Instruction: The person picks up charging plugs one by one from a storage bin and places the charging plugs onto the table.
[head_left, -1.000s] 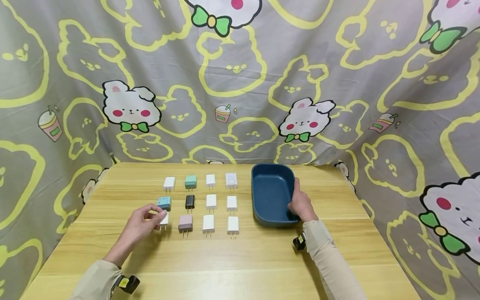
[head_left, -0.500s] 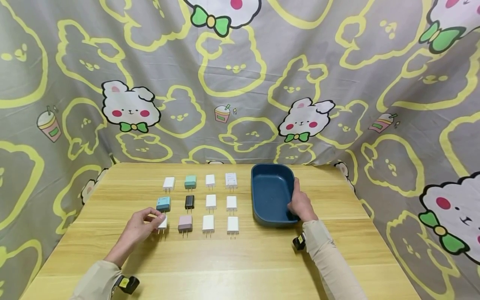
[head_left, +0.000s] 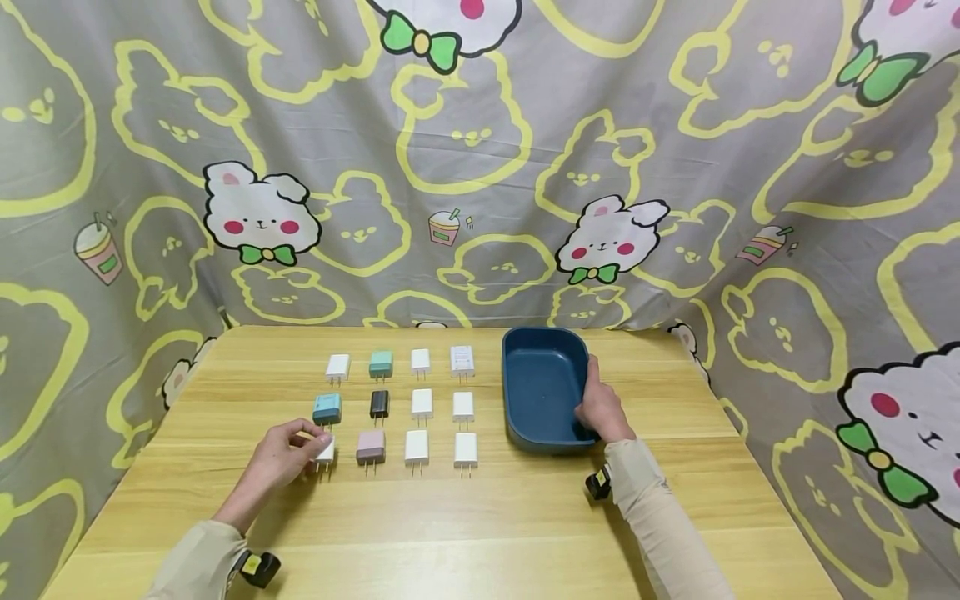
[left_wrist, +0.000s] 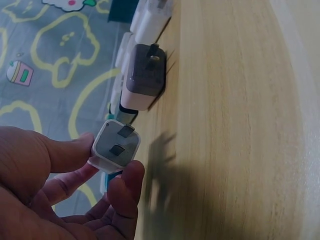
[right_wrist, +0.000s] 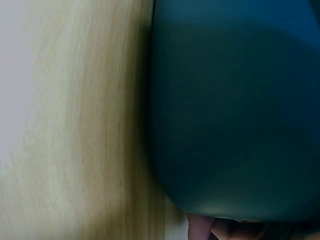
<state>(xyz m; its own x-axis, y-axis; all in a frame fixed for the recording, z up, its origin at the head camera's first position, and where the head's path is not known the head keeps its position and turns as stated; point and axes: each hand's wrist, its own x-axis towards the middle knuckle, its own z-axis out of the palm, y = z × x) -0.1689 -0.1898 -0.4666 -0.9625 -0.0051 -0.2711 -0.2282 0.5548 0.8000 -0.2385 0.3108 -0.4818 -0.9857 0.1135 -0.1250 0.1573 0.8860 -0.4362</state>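
Note:
My left hand (head_left: 281,454) pinches a white charger plug (head_left: 325,451) between thumb and fingers, at the front left end of the rows. In the left wrist view, the held charger plug (left_wrist: 111,150) shows its grey face and two flat prongs; a shadow of the hand falls on the wood. Just right of it lies a pink charger plug with a dark end (head_left: 371,447), and behind it a blue one (head_left: 327,407). My right hand (head_left: 603,410) grips the right wall of a dark blue plastic box (head_left: 543,392). That box (right_wrist: 235,125) fills much of the right wrist view, fingers partly hidden below.
Other charger plugs lie in three rows, prongs facing me: a black one (head_left: 380,403), a green one (head_left: 381,363) and several white ones, including the front right one (head_left: 466,449). All rest on a wooden table (head_left: 480,533). A patterned curtain (head_left: 360,317) surrounds it.
My left hand has brought the white charger plug slightly nearer to me and lower, level with the front row. The right hand and the box have stayed put.

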